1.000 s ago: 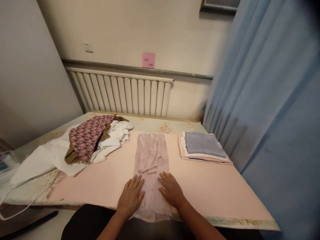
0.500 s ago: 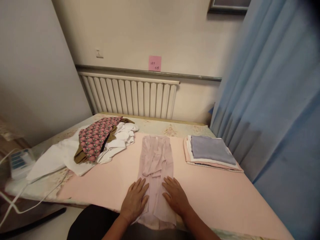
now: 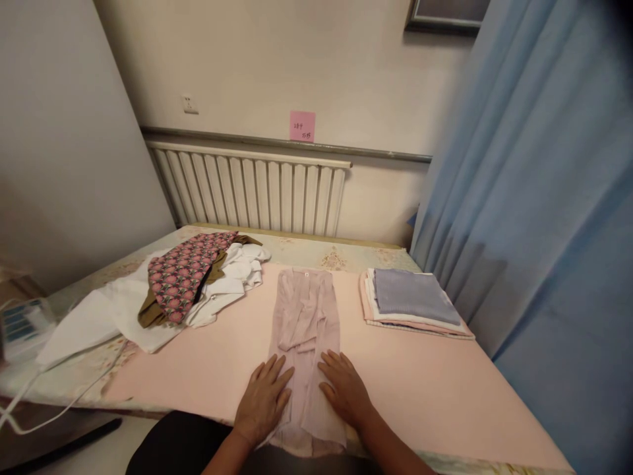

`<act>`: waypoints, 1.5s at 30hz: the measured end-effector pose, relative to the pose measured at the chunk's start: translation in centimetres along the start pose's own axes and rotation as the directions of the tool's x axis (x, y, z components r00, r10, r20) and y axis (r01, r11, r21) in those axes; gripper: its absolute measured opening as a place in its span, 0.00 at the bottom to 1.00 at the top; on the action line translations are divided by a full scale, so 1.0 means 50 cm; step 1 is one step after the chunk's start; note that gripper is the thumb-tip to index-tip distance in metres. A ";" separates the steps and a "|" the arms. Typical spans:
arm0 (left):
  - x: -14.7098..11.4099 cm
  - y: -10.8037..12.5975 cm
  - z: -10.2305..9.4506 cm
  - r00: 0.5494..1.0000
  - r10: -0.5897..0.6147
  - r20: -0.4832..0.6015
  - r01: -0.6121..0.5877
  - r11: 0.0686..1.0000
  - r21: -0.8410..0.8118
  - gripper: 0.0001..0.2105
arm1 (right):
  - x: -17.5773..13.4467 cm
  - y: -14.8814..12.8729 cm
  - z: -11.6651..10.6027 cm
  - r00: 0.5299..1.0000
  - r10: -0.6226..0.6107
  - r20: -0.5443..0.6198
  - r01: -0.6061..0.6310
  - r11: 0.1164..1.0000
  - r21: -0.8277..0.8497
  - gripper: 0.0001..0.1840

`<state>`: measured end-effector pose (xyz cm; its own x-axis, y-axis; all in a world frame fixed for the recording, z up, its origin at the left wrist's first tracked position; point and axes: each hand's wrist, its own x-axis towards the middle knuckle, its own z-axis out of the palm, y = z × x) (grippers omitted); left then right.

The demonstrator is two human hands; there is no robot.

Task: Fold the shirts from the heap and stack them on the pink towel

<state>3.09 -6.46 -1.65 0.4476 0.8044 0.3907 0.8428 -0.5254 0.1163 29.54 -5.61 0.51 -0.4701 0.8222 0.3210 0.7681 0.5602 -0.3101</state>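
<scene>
A pale pink-lilac garment (image 3: 307,316), apparently a shirt with a small label at its neck, lies folded into a long strip on the pink cloth (image 3: 420,389). Its lower end reaches the near edge of the table. My left hand (image 3: 264,399) rests flat on the strip's left edge, fingers stretched out and pointing away from me. Opposite it, my right hand (image 3: 346,390) lies on the right edge with its fingers spread. Neither hand grips the fabric. Between them the garment shows soft creases and a folded-in part at the middle.
To the right sits a stack of folded clothes (image 3: 415,300), a blue-grey piece on top. At the left, a loose heap holds a patterned garment (image 3: 180,274) and white clothing (image 3: 106,316). White cables (image 3: 54,419) hang at the near left corner. A blue curtain (image 3: 469,218) borders the right side.
The view has shifted slightly, so the surroundings appear a little further left. Both hands stay flat on the garment in nearly the same place.
</scene>
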 end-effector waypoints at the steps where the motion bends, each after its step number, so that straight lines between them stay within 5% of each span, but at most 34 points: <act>1: 0.000 0.000 0.000 1.000 -0.002 0.000 0.002 1.000 -0.001 0.20 | 0.000 -0.001 -0.001 1.000 -0.001 -0.001 0.001 1.000 0.000 0.24; 45: -0.002 0.000 0.003 1.000 0.010 -0.022 -0.010 1.000 -0.001 0.19 | -0.040 0.015 0.017 0.992 -0.036 -0.122 0.046 0.996 0.080 0.25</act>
<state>3.10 -6.48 -1.83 0.4492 0.7927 0.4121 0.8379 -0.5339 0.1136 30.71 -6.77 -1.11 -0.4408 0.7828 0.4392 0.7080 0.6040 -0.3659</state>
